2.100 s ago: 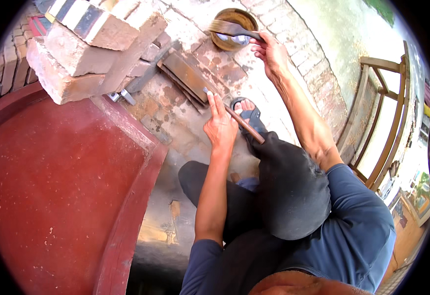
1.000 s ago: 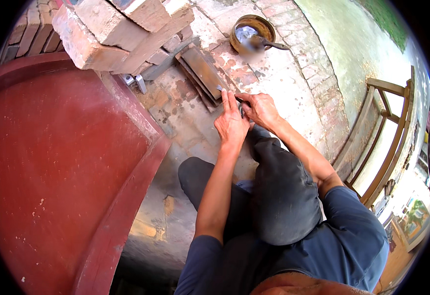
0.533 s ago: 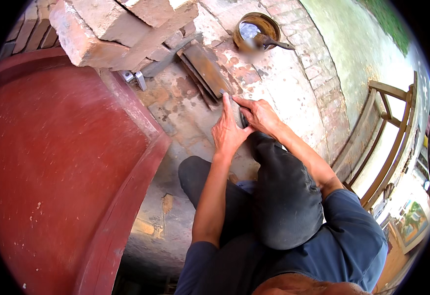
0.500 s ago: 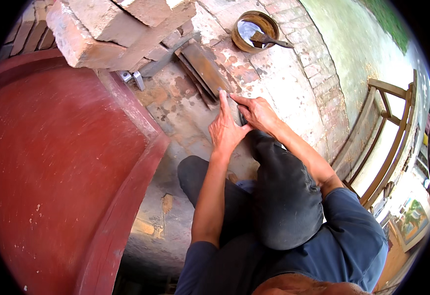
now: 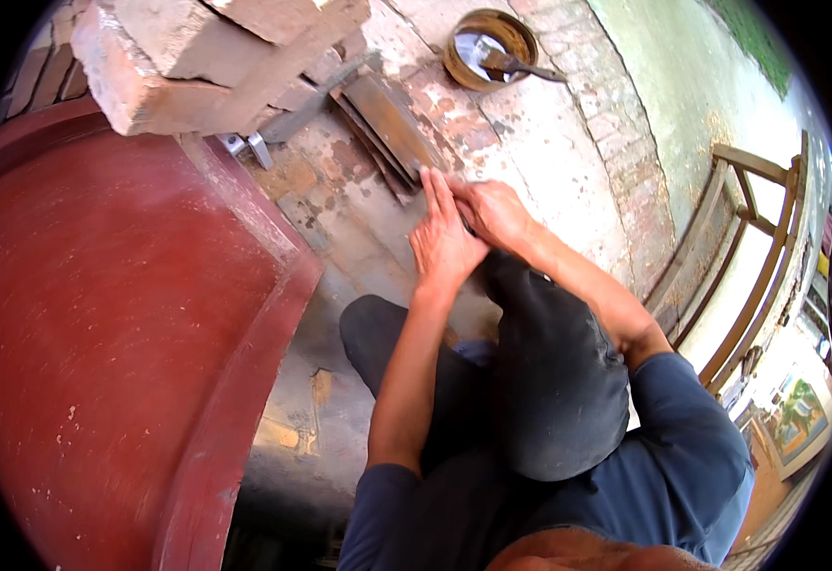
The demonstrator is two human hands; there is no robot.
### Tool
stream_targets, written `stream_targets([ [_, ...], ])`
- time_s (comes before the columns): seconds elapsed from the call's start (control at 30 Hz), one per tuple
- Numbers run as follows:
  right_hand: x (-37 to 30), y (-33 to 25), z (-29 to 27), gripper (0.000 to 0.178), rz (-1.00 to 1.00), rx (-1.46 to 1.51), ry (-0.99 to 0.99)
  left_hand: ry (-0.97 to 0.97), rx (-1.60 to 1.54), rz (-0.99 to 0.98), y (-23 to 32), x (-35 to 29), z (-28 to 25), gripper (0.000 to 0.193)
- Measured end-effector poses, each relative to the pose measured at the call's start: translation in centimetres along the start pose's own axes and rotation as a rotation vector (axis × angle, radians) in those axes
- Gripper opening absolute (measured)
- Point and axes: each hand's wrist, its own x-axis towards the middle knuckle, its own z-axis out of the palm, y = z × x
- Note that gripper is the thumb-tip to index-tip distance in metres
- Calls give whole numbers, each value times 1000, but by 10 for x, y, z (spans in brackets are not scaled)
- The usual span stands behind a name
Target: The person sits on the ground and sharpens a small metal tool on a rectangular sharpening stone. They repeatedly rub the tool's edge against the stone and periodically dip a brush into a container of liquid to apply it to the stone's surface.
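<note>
Rust-brown and oblong, the slab (image 5: 392,124) lies slantwise on the brick paving (image 5: 349,233), over another dark piece, its near end at your fingertips. A small grey metal tip (image 5: 418,168) shows there, by the two outstretched fingers of your left hand (image 5: 444,238); half a second ago only one finger showed straight. The rest of your left hand is bent, its thumb side against your right hand (image 5: 495,214), which is narrow and curled in close. You seem to have the tool between both hands, but its body is hidden, so I cannot tell how firmly each one grips. The wooden shaft that ran back to your knee two seconds ago is out of sight.

The brush (image 5: 522,68) is the bigger change: it was in your right hand, and now it rests in the round brown bowl (image 5: 509,34), handle over the rim. In my judgement, that frees your right hand to work beside the left at the slab's end.

Farther out, stacked bricks (image 5: 187,100) stand up to the left, beyond the red panel (image 5: 130,333).
</note>
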Motion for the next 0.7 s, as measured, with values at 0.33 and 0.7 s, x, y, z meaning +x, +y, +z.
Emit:
stream_targets([
  [0.33,-1,-3,3,47,59,8,65,-6,-19,27,-2,4,-4,120],
  [0.7,11,0,-11,67,100,-226,11,-24,-1,13,1,18,-9,123],
])
